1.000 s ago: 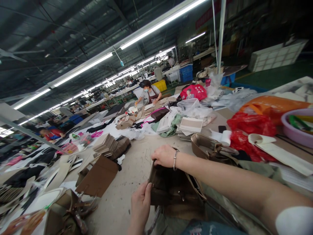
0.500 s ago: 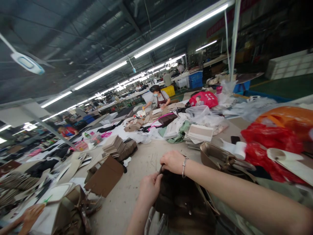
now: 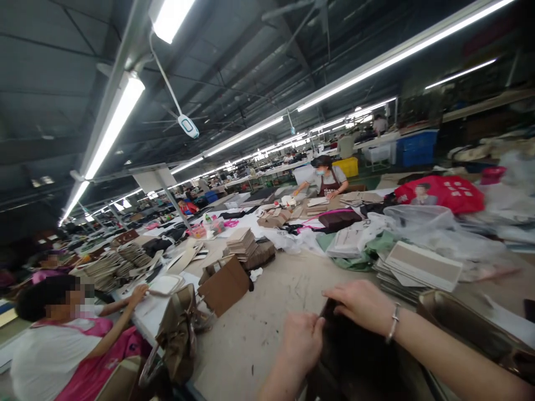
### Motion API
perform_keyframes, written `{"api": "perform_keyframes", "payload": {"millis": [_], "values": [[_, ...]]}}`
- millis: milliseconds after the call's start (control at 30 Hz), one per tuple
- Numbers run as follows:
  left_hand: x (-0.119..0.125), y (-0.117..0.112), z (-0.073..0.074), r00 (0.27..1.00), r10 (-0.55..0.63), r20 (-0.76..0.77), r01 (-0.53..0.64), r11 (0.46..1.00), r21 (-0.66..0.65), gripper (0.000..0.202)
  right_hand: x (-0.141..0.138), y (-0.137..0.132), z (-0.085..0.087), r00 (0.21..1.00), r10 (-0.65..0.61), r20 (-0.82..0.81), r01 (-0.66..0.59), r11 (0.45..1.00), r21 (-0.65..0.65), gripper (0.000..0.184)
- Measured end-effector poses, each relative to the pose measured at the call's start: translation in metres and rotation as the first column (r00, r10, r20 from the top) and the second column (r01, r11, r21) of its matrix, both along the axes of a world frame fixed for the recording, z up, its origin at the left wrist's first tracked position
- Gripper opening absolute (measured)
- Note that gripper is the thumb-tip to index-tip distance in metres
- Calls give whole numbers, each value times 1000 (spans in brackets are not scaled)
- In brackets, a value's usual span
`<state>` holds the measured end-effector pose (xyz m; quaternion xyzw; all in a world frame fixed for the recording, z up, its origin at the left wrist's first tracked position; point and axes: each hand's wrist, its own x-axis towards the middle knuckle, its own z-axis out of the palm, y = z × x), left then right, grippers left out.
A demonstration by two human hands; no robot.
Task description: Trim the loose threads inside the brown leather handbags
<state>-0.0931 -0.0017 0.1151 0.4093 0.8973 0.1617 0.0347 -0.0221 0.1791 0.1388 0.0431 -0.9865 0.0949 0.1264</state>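
Both of my hands grip the top edge of a dark brown bag at the bottom of the view, over the table's near side. My left hand is closed on the bag's left edge, thumb uppermost. My right hand, with a silver bracelet at the wrist, bends its fingers over the far edge close by. The bag's lower part runs out of the picture, and its inside is too dark to make out. Another brown bag lies to the right, partly behind my right forearm.
A brown box-like piece and stacked panels stand left on the table. Another brown bag sits nearer. Flat panels and plastic bags lie right. One co-worker sits at left, another across the table.
The view has swung left, so the table's things appear further right and the seated co-worker at left is now in sight. Both hands stay closed on the brown bag.
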Motion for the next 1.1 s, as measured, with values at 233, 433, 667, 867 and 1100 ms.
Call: {"api": "perform_keyframes", "payload": {"millis": [233, 433, 667, 867, 1100], "values": [[1, 3, -2, 1000, -11, -30, 12, 999, 31, 39, 3, 1, 4, 996, -84, -43, 88, 992, 93, 26], [-4, 6, -1, 999, -39, 0, 39, 999, 19, 41, 1, 3, 9, 992, -125, -24, 127, 986, 107, 18], [-7, 7, -1, 998, -54, -19, 54, 999, 10, 41, 1, 4, 7, 989, -130, -63, 136, 987, 86, 19], [-6, 10, -1, 997, -66, -43, 65, 998, -25, 41, -1, 6, 6, 987, -142, -71, 147, 986, 72, 18], [-10, 12, 14, 979, -171, 107, 176, 983, -46, 29, -2, 8, 7, 985, -163, -54, 166, 985, 54, 19]]}}
